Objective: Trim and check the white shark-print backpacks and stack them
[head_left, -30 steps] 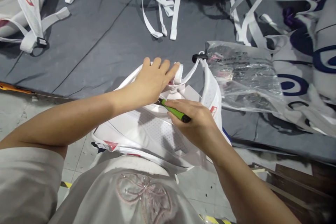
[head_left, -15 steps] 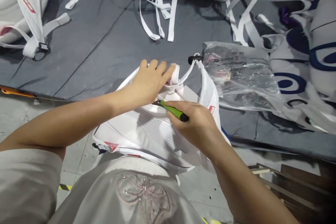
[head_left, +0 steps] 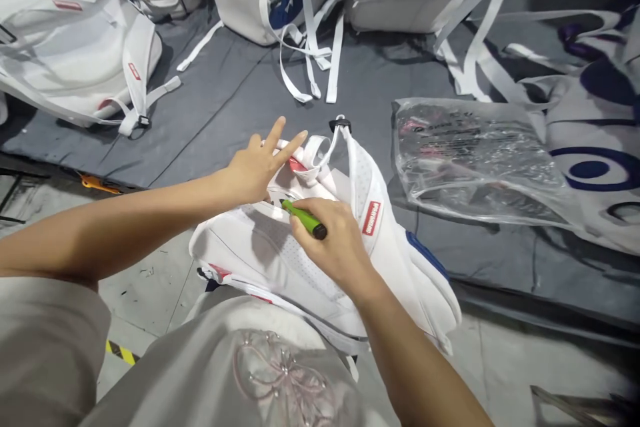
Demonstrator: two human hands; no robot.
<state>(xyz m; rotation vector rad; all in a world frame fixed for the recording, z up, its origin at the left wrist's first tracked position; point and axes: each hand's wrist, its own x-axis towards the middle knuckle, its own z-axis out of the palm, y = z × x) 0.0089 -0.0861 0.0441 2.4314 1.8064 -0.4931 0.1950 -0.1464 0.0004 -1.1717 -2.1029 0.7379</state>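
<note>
The right hand [head_left: 335,243] is closed around a green tool [head_left: 303,218], its tip down on the white backpack [head_left: 320,260] lying across the lap. The left hand [head_left: 255,167] rests on the backpack's top, fingers spread, seemingly to steady it. Beyond, a clear plastic bag [head_left: 475,160] lies on the grey mat [head_left: 225,107].

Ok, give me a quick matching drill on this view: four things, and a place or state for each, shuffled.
Things:
1. tool
2. left hand
3. plastic bag
4. backpack

Places or states:
A. lying flat on the grey mat, to the right
B. gripped in the right hand
C. fingers spread, resting on the backpack's top
D. on the lap, under both hands

Pairs: 1-B, 2-C, 3-A, 4-D
</note>
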